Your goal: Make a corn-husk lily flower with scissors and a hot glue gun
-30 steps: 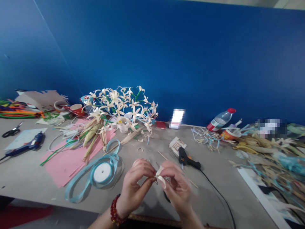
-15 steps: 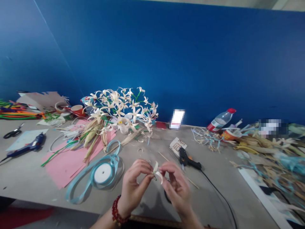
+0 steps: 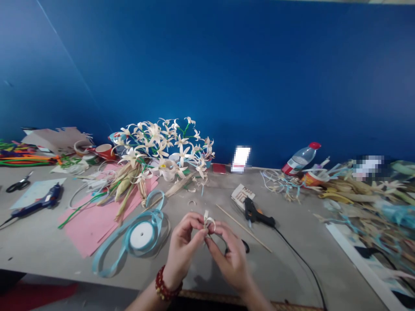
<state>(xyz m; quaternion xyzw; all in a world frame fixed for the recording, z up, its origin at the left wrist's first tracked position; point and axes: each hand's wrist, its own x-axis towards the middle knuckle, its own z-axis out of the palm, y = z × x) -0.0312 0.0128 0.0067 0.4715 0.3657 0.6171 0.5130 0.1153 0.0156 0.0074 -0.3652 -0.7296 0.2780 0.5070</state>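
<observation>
A small cream-coloured husk flower [image 3: 209,221] with curled petals is pinched between my two hands, over the front middle of the table. My left hand [image 3: 186,242], a red bead bracelet on its wrist, grips the flower's base with thumb and forefinger. The fingers of my right hand [image 3: 228,250] are closed on the flower's other side, touching the left fingertips. Black-handled scissors [image 3: 246,246] lie partly hidden behind my right hand. A thin wooden stick [image 3: 244,229] rests to the right of my hands. What the fingertips press together is partly covered.
A blue ribbon roll [image 3: 141,235] lies left of my hands on grey table. Behind it are pink paper [image 3: 79,233] and a bunch of cream flowers [image 3: 168,142]. A black glue gun [image 3: 257,213], a bottle [image 3: 300,159] and a power strip [image 3: 356,263] are to the right.
My right hand has shifted left against my left fingertips, and the flower has turned between them. More of the stick and the scissors now shows.
</observation>
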